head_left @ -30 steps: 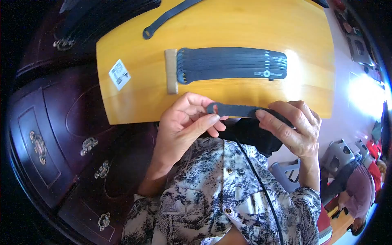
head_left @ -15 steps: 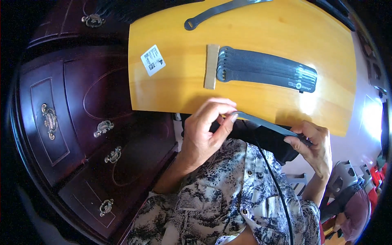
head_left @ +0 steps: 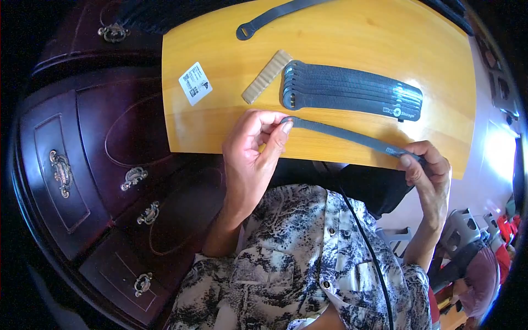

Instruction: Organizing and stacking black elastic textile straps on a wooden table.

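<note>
Stretched between my hands is a dark grey hook-and-loop cable strap [head_left: 342, 133], held just above the near edge of the table. My left hand [head_left: 256, 144] pinches its left end between thumb and fingertips. Its right end is gripped by my right hand [head_left: 427, 175], fingers closed round it. Just beyond lies a fanned stack of similar straps [head_left: 352, 88], their slotted round ends to the left. A small strip of corrugated cardboard [head_left: 267, 77] rests at a slant left of the stack. One more strap [head_left: 275, 19] lies by itself toward the far side.
The yellow wooden table [head_left: 217, 129] carries a white printed label [head_left: 195, 83] on its left part. A dark wooden cabinet [head_left: 82, 132] with metal handles stands close on the left. Grey plastic stools [head_left: 461, 231] and piled clothes are at the right. A black cord hangs down my shirt.
Both hands have raised the strap and moved it farther over the table. The left hand has also shifted left. The cardboard strip has turned from upright to slanted and lies farther left.
</note>
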### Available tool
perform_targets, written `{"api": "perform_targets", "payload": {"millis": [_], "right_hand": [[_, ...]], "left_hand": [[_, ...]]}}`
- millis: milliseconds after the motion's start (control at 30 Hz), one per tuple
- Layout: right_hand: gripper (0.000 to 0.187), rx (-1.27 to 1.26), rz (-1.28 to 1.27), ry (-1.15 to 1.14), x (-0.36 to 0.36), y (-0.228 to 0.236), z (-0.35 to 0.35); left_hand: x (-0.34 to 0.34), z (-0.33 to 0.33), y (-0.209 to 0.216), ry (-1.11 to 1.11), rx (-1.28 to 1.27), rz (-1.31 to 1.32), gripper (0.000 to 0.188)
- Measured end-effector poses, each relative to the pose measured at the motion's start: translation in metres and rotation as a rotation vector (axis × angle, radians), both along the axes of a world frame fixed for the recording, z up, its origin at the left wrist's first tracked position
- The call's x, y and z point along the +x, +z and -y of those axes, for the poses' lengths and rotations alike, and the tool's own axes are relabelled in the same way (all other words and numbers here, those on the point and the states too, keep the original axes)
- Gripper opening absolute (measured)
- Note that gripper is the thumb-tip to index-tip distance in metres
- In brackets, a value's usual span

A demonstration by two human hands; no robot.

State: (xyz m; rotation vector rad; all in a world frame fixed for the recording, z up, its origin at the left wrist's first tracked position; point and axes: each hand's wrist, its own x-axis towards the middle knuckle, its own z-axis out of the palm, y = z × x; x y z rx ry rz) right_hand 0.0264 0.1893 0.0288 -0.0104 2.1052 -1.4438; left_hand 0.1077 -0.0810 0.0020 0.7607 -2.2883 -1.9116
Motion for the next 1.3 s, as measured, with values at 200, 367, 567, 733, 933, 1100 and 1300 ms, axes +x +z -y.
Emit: {"api": "perform_targets", "payload": {"millis": [200,367,567,733,933,1100,1300], "right_hand": [[0.023,-0.081,0.041,-0.083,-0.002,-0.005,-0.003],[0.017,-0.1,0.044,-0.09,-0.002,-0.004,0.0],[0.013,-0.06,-0.055,-0.138,-0.005,-0.01,-0.009],[0.014,-0.068,-0.069,-0.233,-0.005,-0.006,-0.005],[0.015,-0.102,-0.102,-0.26,-0.004,-0.01,-0.006],[0.013,-0.088,-0.142,-0.267,-0.006,-0.018,-0.013],[0.012,-0.104,-0.139,-0.303,-0.006,-0.018,-0.013]], "left_hand": [[-0.007,0.0,-0.004,-0.012,0.08,-0.081,0.008],[-0.005,-0.002,-0.003,0.009,0.094,-0.06,0.009],[-0.01,-0.005,-0.003,0.061,-0.079,-0.063,0.01],[-0.012,-0.004,-0.007,0.09,-0.161,-0.089,0.011],[-0.013,-0.004,-0.009,0.09,-0.136,-0.119,0.011],[-0.014,-0.004,-0.007,0.095,-0.103,-0.108,0.01],[-0.016,-0.007,-0.006,0.092,-0.176,-0.124,0.012]]}}
